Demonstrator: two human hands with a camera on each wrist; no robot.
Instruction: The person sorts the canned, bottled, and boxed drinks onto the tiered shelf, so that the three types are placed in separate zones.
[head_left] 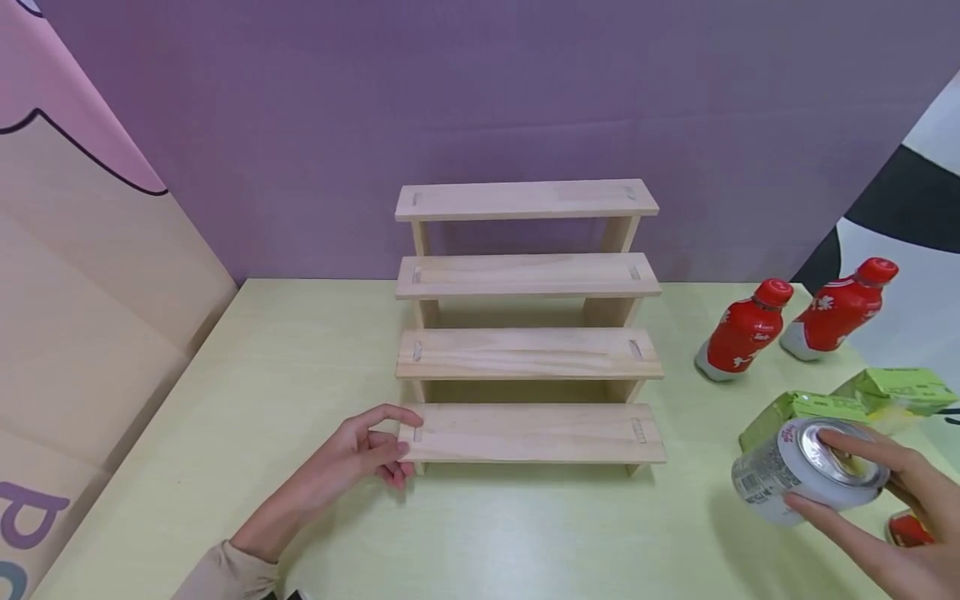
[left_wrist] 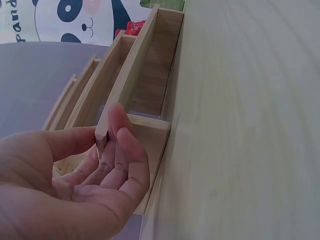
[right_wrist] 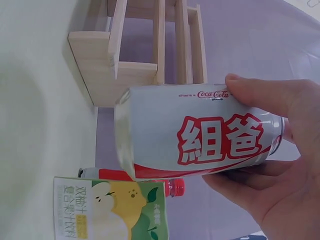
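Note:
A wooden tiered display stand [head_left: 528,354] with stepped boards stands against the back wall. My left hand [head_left: 367,450] pinches the left end of its lowest board [head_left: 525,435]; in the left wrist view the fingers curl around that board end [left_wrist: 101,136]. At the right, my right hand [head_left: 903,492] holds a white and silver Coca-Cola soda can [head_left: 780,479] above the table, tilted, fingers around its top end. In the right wrist view the can [right_wrist: 165,132] lies sideways across the picture, its white side with red lettering showing.
Two red bottles [head_left: 738,337] with red caps stand right of the stand. Nearer are green juice cartons [head_left: 900,387], partly behind the can. A red object [head_left: 907,529], mostly hidden, lies beneath the right hand. A purple wall [head_left: 517,92] closes the table's back.

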